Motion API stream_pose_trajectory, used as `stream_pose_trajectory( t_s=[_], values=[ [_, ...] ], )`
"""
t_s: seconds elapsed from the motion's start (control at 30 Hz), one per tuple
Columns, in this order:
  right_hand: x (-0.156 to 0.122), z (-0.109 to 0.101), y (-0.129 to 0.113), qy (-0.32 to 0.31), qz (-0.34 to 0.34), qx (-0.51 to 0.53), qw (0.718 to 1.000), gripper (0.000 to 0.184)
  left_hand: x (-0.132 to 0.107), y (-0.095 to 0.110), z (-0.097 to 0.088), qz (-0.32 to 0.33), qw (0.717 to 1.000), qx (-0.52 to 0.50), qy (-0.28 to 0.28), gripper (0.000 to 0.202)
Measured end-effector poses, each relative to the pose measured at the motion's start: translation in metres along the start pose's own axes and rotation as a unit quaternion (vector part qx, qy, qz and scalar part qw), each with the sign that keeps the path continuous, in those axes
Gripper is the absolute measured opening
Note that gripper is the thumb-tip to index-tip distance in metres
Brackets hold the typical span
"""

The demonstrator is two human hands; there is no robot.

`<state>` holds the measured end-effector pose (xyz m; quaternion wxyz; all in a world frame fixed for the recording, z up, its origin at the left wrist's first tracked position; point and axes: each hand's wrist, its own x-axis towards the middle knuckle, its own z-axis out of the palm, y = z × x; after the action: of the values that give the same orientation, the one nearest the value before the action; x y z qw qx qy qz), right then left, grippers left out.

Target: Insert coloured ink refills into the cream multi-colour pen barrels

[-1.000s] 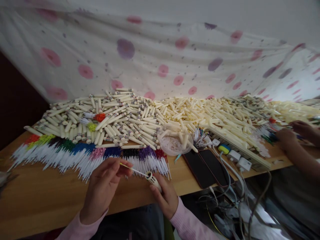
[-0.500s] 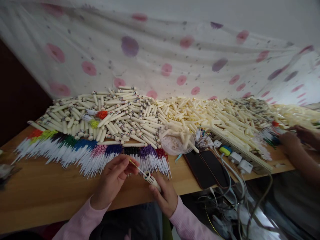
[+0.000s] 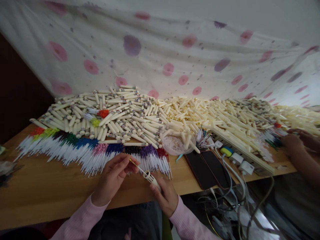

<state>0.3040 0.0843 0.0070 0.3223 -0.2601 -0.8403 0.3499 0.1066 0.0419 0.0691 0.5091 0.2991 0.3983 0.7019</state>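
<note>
My left hand [image 3: 112,178] pinches a thin yellow-tipped refill [image 3: 137,167] near the table's front edge. The refill's far end enters the top of a cream pen barrel [image 3: 152,178]. My right hand [image 3: 165,196] is closed round that barrel, holding it tilted up to the left. Just behind my hands lies a fan of white refills [image 3: 82,151] with tips in bands of red, green, blue, pink, black and purple. Behind them is a heap of cream pen barrels [image 3: 112,115].
A clear bowl [image 3: 176,143] with small parts, two dark phones [image 3: 207,168] and a power strip [image 3: 242,153] with chargers and cables lie right of centre. Another person's hands [image 3: 297,141] work at the far right. A spotted cloth [image 3: 160,56] hangs behind the wooden table [image 3: 45,196].
My left hand has moved a little right towards the barrel, feeding the refill further in. The view has shifted slightly; my right hand has stayed put.
</note>
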Motion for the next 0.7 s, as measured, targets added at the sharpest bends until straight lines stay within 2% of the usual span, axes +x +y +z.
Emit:
stream_pose_trajectory(
  t_s=[0.23,0.7],
  values=[
    [0.0008,-0.0003,-0.0011,-0.010,0.001,0.014,1.000,0.039,-0.0027,-0.0018,0.0030,-0.030,0.999,0.022,-0.032,0.018],
    [0.0018,0.0008,0.0018,-0.012,0.011,0.013,1.000,0.041,-0.0018,0.0047,0.0015,-0.080,0.996,0.026,-0.012,0.018]
  ],
)
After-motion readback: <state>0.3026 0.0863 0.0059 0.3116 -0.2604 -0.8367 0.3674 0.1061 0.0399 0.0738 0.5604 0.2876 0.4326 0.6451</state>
